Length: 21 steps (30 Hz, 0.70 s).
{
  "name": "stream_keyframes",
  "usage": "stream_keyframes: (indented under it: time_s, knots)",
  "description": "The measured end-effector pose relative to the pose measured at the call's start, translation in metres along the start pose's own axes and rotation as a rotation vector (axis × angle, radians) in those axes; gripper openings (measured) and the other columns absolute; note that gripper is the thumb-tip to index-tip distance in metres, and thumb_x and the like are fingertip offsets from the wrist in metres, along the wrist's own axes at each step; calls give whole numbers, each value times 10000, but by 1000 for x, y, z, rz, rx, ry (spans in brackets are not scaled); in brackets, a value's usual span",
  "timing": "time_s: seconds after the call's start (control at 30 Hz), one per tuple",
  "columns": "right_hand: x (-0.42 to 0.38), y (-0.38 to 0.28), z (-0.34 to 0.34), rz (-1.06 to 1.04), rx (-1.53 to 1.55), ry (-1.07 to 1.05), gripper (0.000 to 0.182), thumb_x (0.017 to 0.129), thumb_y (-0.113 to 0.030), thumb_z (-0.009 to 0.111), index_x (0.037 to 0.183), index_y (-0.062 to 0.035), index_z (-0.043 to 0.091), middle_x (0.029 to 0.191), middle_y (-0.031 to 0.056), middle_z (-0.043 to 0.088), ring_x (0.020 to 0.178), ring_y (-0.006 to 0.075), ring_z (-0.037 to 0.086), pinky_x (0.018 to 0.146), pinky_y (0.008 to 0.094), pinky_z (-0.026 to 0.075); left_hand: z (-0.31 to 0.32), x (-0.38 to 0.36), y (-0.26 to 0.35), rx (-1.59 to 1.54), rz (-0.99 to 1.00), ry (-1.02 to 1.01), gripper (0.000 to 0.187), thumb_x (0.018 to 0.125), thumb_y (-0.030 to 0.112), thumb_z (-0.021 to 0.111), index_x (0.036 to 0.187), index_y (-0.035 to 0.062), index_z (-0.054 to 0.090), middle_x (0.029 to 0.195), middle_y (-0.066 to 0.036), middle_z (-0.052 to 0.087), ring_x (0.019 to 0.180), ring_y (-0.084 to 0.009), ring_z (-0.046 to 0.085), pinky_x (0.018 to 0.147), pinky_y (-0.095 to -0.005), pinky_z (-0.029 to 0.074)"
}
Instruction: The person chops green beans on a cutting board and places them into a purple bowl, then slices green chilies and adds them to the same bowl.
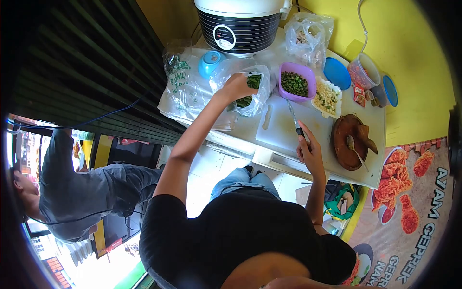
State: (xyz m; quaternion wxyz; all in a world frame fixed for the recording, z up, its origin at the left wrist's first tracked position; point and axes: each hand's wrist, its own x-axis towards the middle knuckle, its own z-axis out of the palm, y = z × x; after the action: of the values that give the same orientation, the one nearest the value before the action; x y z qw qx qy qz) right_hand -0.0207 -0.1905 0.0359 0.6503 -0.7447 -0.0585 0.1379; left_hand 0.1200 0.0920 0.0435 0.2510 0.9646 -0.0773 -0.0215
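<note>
My left hand (pixel 237 88) reaches into the mouth of a clear plastic bag (pixel 262 103) of chopped-looking green vegetables (pixel 244 101). Its fingers are bent and closed at the greens, their tips partly hidden. In my right hand (pixel 311 150) is a knife (pixel 292 113), gripped by its black handle, blade pointing away from me. The blade crosses above a white cutting board (pixel 276 126), its tip near a purple container (pixel 312 90) of small cut green pieces. Beside that container, a white tray (pixel 325 114) holds pale and green chopped bits.
A stone mortar (pixel 340 144) with a pestle (pixel 364 137) and spoon (pixel 358 158) sits at the table's right. Behind stand a rice cooker (pixel 236 31), a light blue bowl (pixel 210 62), a blue lid (pixel 337 73) and plastic tubs (pixel 361 72). Another person (pixel 91 192) is at left.
</note>
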Motion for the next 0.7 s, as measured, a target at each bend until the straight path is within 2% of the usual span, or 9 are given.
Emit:
stream_keyframes:
  time_s: [0.07, 0.2, 0.27, 0.3, 0.33, 0.43, 0.47, 0.57, 0.7]
  knots:
    - [0, 2, 0, -14, 11, 17, 435, 983, -205, 481, 1407, -150, 405, 601, -45, 406, 513, 37, 390, 459, 187, 315, -7, 4, 6, 37, -5, -67, 543, 647, 399, 708, 1062, 56, 640, 1066, -191, 640, 971, -332, 614, 839, -386, 490]
    - [-2, 4, -2, 11, 20, 48, 438, 979, -210, 490, 1406, -157, 407, 592, -48, 410, 505, 36, 391, 452, 184, 309, -5, 11, -9, 157, 5, -170, 637, 626, 450, 700, 1145, 92, 607, 1100, -157, 638, 975, -328, 617, 846, -386, 490]
    - [-2, 4, -2, 18, 21, 61, 439, 978, -211, 493, 1406, -159, 408, 590, -49, 411, 503, 36, 392, 452, 184, 308, -14, -1, -6, 239, 122, -232, 699, 617, 445, 706, 1216, 114, 562, 1105, -141, 643, 989, -330, 611, 878, -380, 478]
    - [-2, 2, -2, 22, 15, 63, 437, 977, -209, 493, 1404, -159, 411, 586, -50, 409, 500, 36, 392, 452, 185, 307, -28, -15, 11, 197, 131, -226, 666, 645, 306, 688, 1255, 100, 517, 1158, -188, 601, 1075, -361, 562, 918, -396, 454]
    - [-3, 1, -2, 27, 10, 63, 435, 977, -207, 493, 1402, -159, 414, 583, -52, 408, 497, 35, 392, 453, 186, 306, -21, -23, 11, 196, 135, -228, 666, 645, 306, 688, 1255, 100, 517, 1158, -188, 601, 1075, -361, 562, 918, -396, 454]
    - [-3, 1, -2, 24, 8, 81, 430, 976, -201, 492, 1398, -159, 421, 577, -53, 403, 492, 34, 387, 451, 186, 301, 7, -43, 9, 169, 182, 85, 602, 660, 39, 570, 1250, 5, 456, 1173, -252, 490, 1102, -425, 479, 918, -449, 433]
    - [-3, 1, -2, 27, 9, 82, 430, 976, -201, 492, 1398, -159, 421, 577, -53, 403, 492, 34, 387, 451, 186, 301, 21, -44, 6, 168, 183, 83, 602, 660, 39, 570, 1250, 5, 456, 1173, -252, 490, 1102, -425, 479, 918, -449, 433]
    - [0, 2, -3, 14, 0, 76, 427, 976, -195, 489, 1396, -160, 424, 578, -52, 402, 498, 34, 385, 457, 188, 304, 49, -48, 1, 245, 261, 456, 402, 732, 8, 519, 1129, 67, 488, 1066, -185, 498, 977, -356, 516, 819, -426, 463]
    - [5, 9, -1, -55, -33, 62, 442, 987, -204, 467, 1415, -139, 383, 536, -43, 408, 421, 22, 349, 387, 177, 284, 43, -46, 5, 153, 191, 358, 367, 738, 9, 517, 1102, 56, 505, 1020, -197, 539, 952, -356, 553, 812, -429, 470]
